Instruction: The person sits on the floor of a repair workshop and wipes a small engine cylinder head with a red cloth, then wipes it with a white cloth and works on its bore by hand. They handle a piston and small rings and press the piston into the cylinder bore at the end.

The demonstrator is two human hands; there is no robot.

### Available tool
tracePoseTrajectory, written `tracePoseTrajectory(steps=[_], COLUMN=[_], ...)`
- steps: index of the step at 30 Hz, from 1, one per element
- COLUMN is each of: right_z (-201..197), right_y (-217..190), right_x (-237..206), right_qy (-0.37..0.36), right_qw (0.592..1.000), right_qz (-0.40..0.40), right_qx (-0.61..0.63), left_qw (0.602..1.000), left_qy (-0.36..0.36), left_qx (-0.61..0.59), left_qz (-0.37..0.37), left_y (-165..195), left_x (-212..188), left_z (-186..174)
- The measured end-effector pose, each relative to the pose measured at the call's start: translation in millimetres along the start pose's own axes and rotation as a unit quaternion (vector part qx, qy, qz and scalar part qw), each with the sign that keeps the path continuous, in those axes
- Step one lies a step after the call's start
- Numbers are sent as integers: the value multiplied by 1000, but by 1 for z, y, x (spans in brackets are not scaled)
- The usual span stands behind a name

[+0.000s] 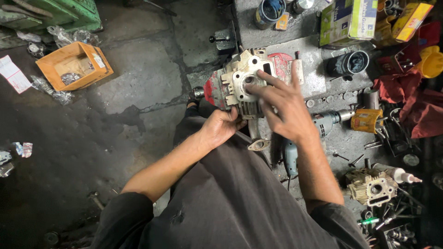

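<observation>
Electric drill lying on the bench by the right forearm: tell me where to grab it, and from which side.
Grip the electric drill by its teal handle, coming from above. The handle points toward the person beside the right hand; the chuck end faces the cluttered tools.

dark grey shirt — short sleeves, bare forearms

Green-white carton (348,18), yellow box (410,20)

bare floor (138,74) left, drill (323,122) and parts crowding right
</observation>
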State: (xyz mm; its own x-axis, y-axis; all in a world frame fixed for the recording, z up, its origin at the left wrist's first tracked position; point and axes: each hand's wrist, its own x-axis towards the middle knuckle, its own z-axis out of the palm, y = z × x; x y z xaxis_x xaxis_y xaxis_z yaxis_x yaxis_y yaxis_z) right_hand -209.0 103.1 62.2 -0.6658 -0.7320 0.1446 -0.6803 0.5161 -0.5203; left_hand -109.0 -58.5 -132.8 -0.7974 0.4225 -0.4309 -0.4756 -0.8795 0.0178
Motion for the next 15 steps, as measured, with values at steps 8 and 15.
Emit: tracePoseTrajectory(steps=[8,15], right_z=[12,12], right_y=[19,24], right_x=[-17,-18], right_qy=[59,188], right_qw=[995,955], right_qz=[11,101], right_qx=[83,204], left_qw=[999,999], left_qy=[-7,-22], left_qx=[36,15], left_qz=[16,39], left_y=[5,5], left_x=[-3,-3], left_z=[11,16])
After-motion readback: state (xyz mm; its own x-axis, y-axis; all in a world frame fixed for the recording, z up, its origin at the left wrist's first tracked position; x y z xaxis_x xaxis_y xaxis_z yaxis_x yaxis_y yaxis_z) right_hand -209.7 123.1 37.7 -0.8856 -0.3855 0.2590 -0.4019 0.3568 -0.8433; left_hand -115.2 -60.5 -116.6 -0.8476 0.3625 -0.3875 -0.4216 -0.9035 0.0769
